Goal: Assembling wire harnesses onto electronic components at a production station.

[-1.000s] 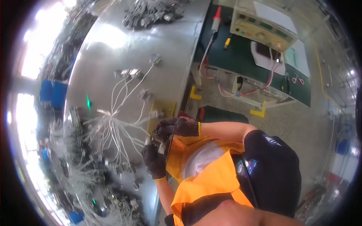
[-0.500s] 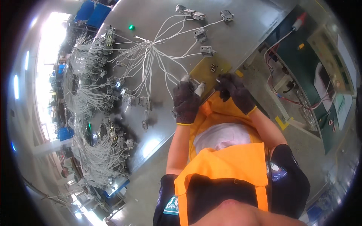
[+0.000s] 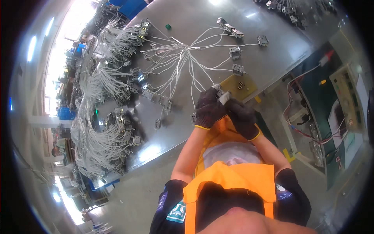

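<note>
My left hand (image 3: pixel 208 107), in a dark glove with a yellow cuff, closes around a small metal connector housing (image 3: pixel 218 89) on the end of a white wire. Something white shows at its thumb. My right hand (image 3: pixel 242 117), gloved alike, is right beside it with curled fingers. Whatever those fingers hold is hidden. The white wires (image 3: pixel 187 50) fan out from one gathered point on the metal table (image 3: pixel 167 128), and several end in metal housings (image 3: pixel 238 70). Beyond my hands lies a yellow-brown board (image 3: pixel 249 86) with small dark metal pieces (image 3: pixel 241 84) on it.
Large piles of white wire harnesses (image 3: pixel 99 152) line the table's left side. A small green round thing (image 3: pixel 168 27) sits at the far side. To the right stands a dark green bench (image 3: pixel 311 74) with cables and scissors (image 3: pixel 338 160). More connectors lie at the far right.
My right hand has moved left from over the board's near edge to meet my left hand at the housing. The whole view has shifted, with the table now further right.
</note>
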Action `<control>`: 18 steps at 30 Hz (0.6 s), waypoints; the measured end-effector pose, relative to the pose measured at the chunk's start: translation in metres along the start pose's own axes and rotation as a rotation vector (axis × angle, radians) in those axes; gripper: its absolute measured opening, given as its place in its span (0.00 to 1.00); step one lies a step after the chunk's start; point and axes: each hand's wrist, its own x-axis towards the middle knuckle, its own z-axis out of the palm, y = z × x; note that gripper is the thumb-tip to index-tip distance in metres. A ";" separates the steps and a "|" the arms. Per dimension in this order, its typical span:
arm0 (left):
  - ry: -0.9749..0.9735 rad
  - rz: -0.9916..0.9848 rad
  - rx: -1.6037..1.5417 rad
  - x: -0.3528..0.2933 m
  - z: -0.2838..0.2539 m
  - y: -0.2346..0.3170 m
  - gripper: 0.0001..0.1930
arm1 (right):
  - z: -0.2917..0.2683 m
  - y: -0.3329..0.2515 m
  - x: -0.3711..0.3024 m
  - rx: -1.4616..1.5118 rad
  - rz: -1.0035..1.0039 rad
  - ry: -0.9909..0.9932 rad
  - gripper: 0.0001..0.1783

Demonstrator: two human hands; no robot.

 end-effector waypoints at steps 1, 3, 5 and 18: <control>-0.011 0.157 0.153 -0.001 0.002 -0.010 0.24 | -0.001 0.001 0.001 0.003 -0.012 -0.013 0.11; -0.015 0.314 0.298 0.003 0.005 -0.015 0.23 | -0.010 0.007 0.002 -0.419 -0.288 -0.142 0.12; -0.002 0.321 0.271 0.009 0.007 -0.013 0.23 | -0.011 0.019 0.005 -0.366 -0.249 -0.187 0.11; 0.166 0.259 0.302 -0.020 -0.012 0.024 0.30 | 0.016 0.040 -0.058 1.339 1.084 0.004 0.11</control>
